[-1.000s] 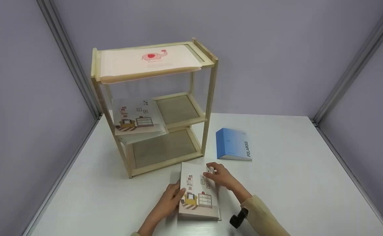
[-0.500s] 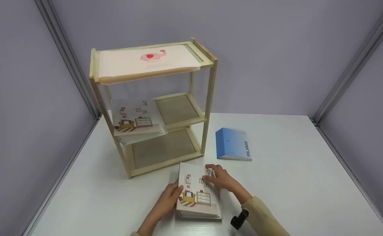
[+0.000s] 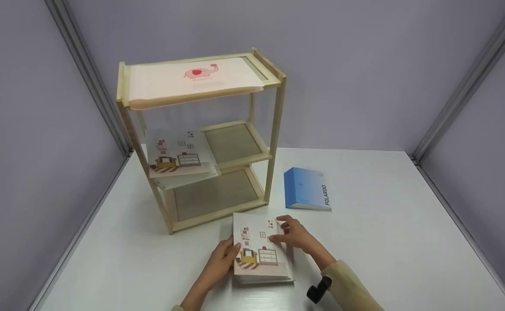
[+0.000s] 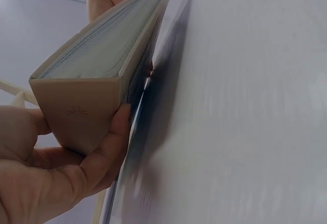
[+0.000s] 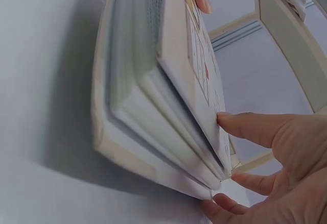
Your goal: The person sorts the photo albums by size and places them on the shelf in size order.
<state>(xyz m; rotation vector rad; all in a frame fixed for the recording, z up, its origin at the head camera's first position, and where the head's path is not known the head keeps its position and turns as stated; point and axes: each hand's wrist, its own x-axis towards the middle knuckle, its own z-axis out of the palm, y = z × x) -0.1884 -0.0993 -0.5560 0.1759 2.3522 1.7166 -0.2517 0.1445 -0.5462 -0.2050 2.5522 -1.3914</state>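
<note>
A thick photo album (image 3: 257, 259) with a pale cover of small furniture drawings lies at the near middle of the table. At its left, my left hand (image 3: 220, 261) grips the spine, thumb on the cover and fingers curled under it. The left wrist view shows the plain beige spine (image 4: 79, 112) raised off the tabletop by those fingers. On the other side, my right hand (image 3: 298, 236) holds the far right part, its thumb (image 5: 245, 124) on the cover and its fingertips at the corner. Slightly parted pages (image 5: 148, 112) show along the open edge.
A wooden rack (image 3: 274, 129) stands behind the album to the left. An elephant-print album (image 3: 170, 82) lies on its top and a matching furniture-print album (image 3: 179, 155) on its middle shelf. A blue POLAROID album (image 3: 308, 190) lies at the right. Walls enclose the table.
The album has shifted slightly left and a little away from me, with both hands on it. My right thumb and fingers have moved a little along the right side of the cover.
</note>
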